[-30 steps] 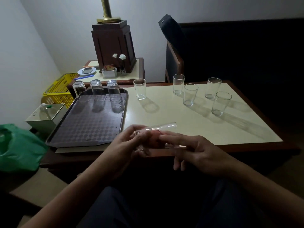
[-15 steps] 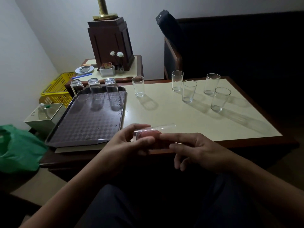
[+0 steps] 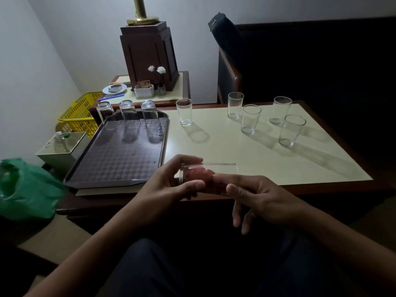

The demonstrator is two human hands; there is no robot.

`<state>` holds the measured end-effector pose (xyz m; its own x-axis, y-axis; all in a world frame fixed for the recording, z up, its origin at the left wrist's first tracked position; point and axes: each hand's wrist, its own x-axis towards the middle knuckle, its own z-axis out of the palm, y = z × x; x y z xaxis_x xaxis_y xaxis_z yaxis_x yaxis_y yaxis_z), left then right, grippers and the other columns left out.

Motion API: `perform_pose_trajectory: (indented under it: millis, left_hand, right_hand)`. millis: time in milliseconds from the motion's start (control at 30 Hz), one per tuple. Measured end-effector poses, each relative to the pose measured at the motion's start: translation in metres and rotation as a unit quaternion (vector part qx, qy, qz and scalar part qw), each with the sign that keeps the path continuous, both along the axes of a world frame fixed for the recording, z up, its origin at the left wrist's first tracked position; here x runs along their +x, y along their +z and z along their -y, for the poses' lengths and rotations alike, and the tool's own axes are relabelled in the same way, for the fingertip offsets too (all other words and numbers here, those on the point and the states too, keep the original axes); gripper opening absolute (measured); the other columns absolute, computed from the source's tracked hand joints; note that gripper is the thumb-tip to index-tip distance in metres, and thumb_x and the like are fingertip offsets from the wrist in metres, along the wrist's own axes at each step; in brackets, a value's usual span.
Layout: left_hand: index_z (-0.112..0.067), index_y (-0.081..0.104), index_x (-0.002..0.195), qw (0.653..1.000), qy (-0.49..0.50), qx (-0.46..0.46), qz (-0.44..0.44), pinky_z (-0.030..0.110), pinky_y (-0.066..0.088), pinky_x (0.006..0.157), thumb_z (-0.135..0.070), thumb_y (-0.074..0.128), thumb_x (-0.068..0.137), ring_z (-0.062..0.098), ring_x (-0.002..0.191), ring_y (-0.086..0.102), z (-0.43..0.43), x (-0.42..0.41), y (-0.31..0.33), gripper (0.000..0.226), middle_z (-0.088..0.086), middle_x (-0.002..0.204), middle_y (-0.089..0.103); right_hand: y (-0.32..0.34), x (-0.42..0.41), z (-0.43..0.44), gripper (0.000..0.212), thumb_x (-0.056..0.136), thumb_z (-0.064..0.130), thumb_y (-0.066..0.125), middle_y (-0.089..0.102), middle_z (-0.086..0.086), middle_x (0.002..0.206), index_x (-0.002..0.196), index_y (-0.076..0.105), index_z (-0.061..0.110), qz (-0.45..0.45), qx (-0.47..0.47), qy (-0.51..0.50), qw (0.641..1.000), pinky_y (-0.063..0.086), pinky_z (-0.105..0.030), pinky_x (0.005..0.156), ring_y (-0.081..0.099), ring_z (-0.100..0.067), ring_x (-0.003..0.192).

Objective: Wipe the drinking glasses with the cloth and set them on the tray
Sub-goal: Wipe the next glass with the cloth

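Dim room, and everything beyond and to the right of the right hand [image 3: 259, 198] is nearly black: a dark chair [image 3: 230, 67] back there, little more to read. Both forearms run off the bottom edge.

Between the hands lies the glass [image 3: 225, 169], held on its side above the near edge of the tabletop [image 3: 246, 155], base to the left, mouth to the right. The left hand [image 3: 169, 185] is clamped round the base end, fingers over the top, thumb along the front. Stuffed inside is the red cloth [image 3: 200, 175], packed into the base half. The right hand's forefinger goes in at the mouth up to the cloth. Its tip is lost behind glass and cloth, so I cannot tell whether it pinches the cloth or only presses it. Its other fingers hang loose below.

Containers now. Just beyond the left hand sits the tray [image 3: 111, 166], dark and chequered, and at its far end three glasses [image 3: 128, 113] stand in a row, upside down. Beyond the right hand, five glasses [image 3: 250, 118] stand upright on the tabletop. One stands alone by the tray's far corner, and four cluster farther right.

Far out to the left of the left hand there's a yellow basket [image 3: 79, 113], contents hidden. Nearer in is a pale box [image 3: 62, 146] with a bottle in it. Nearest, a green bag [image 3: 27, 189] is cut off by the left edge.
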<state>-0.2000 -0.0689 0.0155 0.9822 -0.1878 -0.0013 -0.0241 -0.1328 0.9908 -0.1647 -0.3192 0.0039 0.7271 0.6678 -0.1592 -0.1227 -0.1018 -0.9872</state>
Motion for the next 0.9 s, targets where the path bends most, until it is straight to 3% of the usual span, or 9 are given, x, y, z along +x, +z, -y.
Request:
perform_pose_trajectory:
  millis: [133, 200, 300, 367, 533, 633, 733, 800, 900]
  left_hand:
    - [-0.018, 0.061, 0.133, 0.998, 0.001, 0.033, 0.06, 0.045, 0.059, 0.096, -0.002, 0.082, 0.08, 0.033, 0.107, 0.073, -0.004, 0.001, -0.003, 0.058, 0.013, 0.118, 0.073]
    - [-0.021, 0.056, 0.142, 1.0, 0.002, -0.017, -0.015, 0.038, 0.061, 0.087, -0.013, 0.08, 0.084, 0.032, 0.108, 0.072, 0.001, 0.003, -0.004, 0.063, 0.013, 0.126, 0.07]
    - [-0.005, 0.058, 0.137, 0.981, -0.021, -0.129, -0.146, 0.028, 0.054, 0.067, -0.029, 0.064, 0.1, 0.032, 0.093, 0.064, 0.007, 0.004, -0.003, 0.045, 0.024, 0.127, 0.067]
    - [-0.005, 0.063, 0.129, 0.99, 0.002, -0.096, -0.099, 0.031, 0.056, 0.071, -0.023, 0.072, 0.095, 0.025, 0.087, 0.068, 0.003, 0.005, -0.007, 0.04, 0.022, 0.116, 0.07]
    - [-0.023, 0.07, 0.126, 0.978, 0.0, 0.132, 0.159, 0.036, 0.061, 0.089, -0.009, 0.092, 0.071, 0.021, 0.12, 0.065, -0.003, 0.004, -0.01, 0.061, -0.001, 0.127, 0.064]
    - [-0.031, 0.061, 0.137, 0.997, 0.015, 0.069, 0.044, 0.035, 0.063, 0.082, -0.016, 0.089, 0.073, 0.02, 0.107, 0.073, 0.0, 0.004, -0.009, 0.071, 0.001, 0.128, 0.065]
    - [-0.009, 0.054, 0.139, 0.979, -0.03, -0.1, -0.177, 0.025, 0.055, 0.058, -0.034, 0.066, 0.094, 0.022, 0.07, 0.069, 0.008, 0.003, -0.003, 0.053, 0.019, 0.11, 0.067]
    - [-0.001, 0.054, 0.137, 0.969, -0.024, -0.149, -0.196, 0.024, 0.052, 0.056, -0.036, 0.059, 0.098, 0.023, 0.066, 0.063, 0.01, 0.003, -0.005, 0.053, 0.026, 0.106, 0.065]
    - [-0.014, 0.061, 0.132, 0.992, -0.016, -0.052, -0.109, 0.036, 0.059, 0.075, -0.016, 0.075, 0.086, 0.034, 0.086, 0.07, 0.002, 0.002, -0.005, 0.048, 0.024, 0.116, 0.069]
  right_hand:
    - [0.003, 0.001, -0.004, 0.035, 0.101, 0.033, 0.059, 0.079, 0.003, 0.117, 0.132, 0.073, 0.04, -0.018, 0.028, -0.03, 0.999, 0.054, -0.026, 0.048, 0.06, -0.016, 0.056]
    - [0.003, 0.004, -0.002, 0.035, 0.1, 0.029, 0.06, 0.078, 0.003, 0.112, 0.131, 0.075, 0.034, 0.016, 0.03, -0.047, 0.998, 0.059, -0.031, 0.058, 0.066, -0.02, 0.068]
    - [0.001, 0.003, 0.004, 0.034, 0.098, 0.022, 0.063, 0.07, 0.007, 0.139, 0.129, 0.077, 0.029, 0.092, 0.007, -0.025, 0.995, 0.064, -0.042, 0.08, 0.074, -0.021, 0.096]
    - [0.002, 0.003, 0.003, 0.037, 0.099, 0.027, 0.062, 0.071, 0.003, 0.137, 0.133, 0.073, 0.036, 0.061, 0.003, -0.01, 0.998, 0.064, -0.04, 0.074, 0.075, -0.027, 0.089]
    - [0.001, 0.003, -0.001, 0.034, 0.099, 0.031, 0.063, 0.077, 0.004, 0.112, 0.131, 0.074, 0.037, -0.019, 0.019, -0.023, 0.999, 0.053, -0.026, 0.05, 0.063, -0.017, 0.058]
    - [0.002, 0.004, 0.0, 0.033, 0.099, 0.028, 0.063, 0.077, 0.0, 0.109, 0.128, 0.076, 0.033, 0.01, 0.021, -0.051, 0.998, 0.056, -0.029, 0.053, 0.063, -0.02, 0.064]
    - [0.003, 0.003, 0.002, 0.039, 0.102, 0.019, 0.062, 0.074, -0.001, 0.123, 0.136, 0.071, 0.034, 0.046, 0.017, -0.057, 0.997, 0.066, -0.043, 0.066, 0.072, -0.029, 0.089]
    - [0.004, 0.001, 0.002, 0.043, 0.103, 0.016, 0.061, 0.073, 0.005, 0.124, 0.139, 0.068, 0.038, 0.049, 0.002, -0.04, 0.998, 0.067, -0.046, 0.067, 0.075, -0.031, 0.096]
    - [0.007, -0.001, -0.001, 0.039, 0.095, 0.029, 0.066, 0.078, 0.009, 0.111, 0.134, 0.068, 0.036, -0.001, -0.011, -0.02, 1.0, 0.063, -0.034, 0.055, 0.073, -0.024, 0.073]
